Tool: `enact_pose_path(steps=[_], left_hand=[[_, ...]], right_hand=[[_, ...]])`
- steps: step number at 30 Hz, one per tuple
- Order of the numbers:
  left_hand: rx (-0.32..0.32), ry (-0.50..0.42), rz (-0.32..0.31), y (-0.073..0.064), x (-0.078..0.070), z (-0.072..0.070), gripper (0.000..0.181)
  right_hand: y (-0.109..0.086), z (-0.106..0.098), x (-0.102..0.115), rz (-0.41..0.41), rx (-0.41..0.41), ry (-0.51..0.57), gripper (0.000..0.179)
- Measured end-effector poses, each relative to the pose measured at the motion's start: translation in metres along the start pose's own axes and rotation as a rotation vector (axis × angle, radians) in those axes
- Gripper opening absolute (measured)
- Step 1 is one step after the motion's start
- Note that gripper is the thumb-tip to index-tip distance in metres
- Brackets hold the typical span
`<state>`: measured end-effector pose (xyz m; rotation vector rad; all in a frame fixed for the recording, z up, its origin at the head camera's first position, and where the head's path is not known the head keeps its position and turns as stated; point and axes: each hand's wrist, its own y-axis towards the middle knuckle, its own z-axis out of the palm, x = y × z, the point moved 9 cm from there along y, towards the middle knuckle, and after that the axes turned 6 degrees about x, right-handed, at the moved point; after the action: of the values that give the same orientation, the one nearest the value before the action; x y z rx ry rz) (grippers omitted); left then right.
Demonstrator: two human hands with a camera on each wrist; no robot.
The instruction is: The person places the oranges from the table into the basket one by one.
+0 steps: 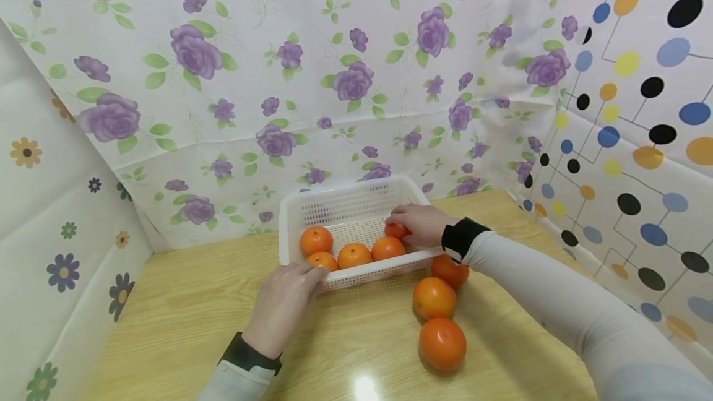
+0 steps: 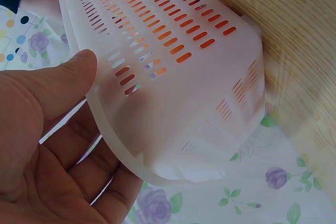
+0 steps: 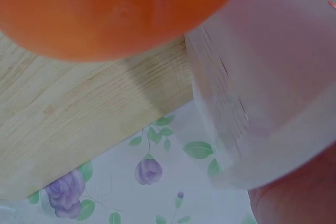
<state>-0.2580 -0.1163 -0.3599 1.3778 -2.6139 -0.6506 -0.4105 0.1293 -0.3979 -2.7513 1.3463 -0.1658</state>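
A white perforated plastic basket (image 1: 356,276) stands on the wooden table and holds several oranges (image 1: 354,255) along its near side. My left hand (image 1: 289,299) grips the rim at its near left corner; in the left wrist view the thumb (image 2: 79,72) lies on the outer wall, the fingers beyond the rim. Inside the right end of the basket, my right hand (image 1: 426,224) holds an orange (image 1: 396,230), partly covered by the fingers. In the right wrist view, only a small part of that hand (image 3: 299,198) shows beside the basket wall (image 3: 283,87).
Three oranges lie on the table outside the basket's near right corner: one beside it (image 1: 450,272), a middle one (image 1: 434,297) and the nearest one (image 1: 442,344). A flowered sheet (image 1: 278,79) hangs behind the basket, with a dotted sheet (image 1: 640,141) at right.
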Motion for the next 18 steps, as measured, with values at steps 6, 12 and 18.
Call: enact_pose_path(steps=[6,12,18], left_hand=[[0.000,0.003,0.003,0.000,0.000,0.000,0.031],[0.003,0.008,0.003,0.000,0.000,0.001,0.032],[0.013,-0.001,-0.009,0.000,0.001,0.001,0.032]], right_hand=[[-0.008,-0.006,0.003,-0.008,-0.011,0.014,0.047],[-0.018,-0.013,0.007,-0.002,-0.035,0.021,0.048],[-0.030,-0.017,0.014,0.001,-0.062,0.030,0.047]])
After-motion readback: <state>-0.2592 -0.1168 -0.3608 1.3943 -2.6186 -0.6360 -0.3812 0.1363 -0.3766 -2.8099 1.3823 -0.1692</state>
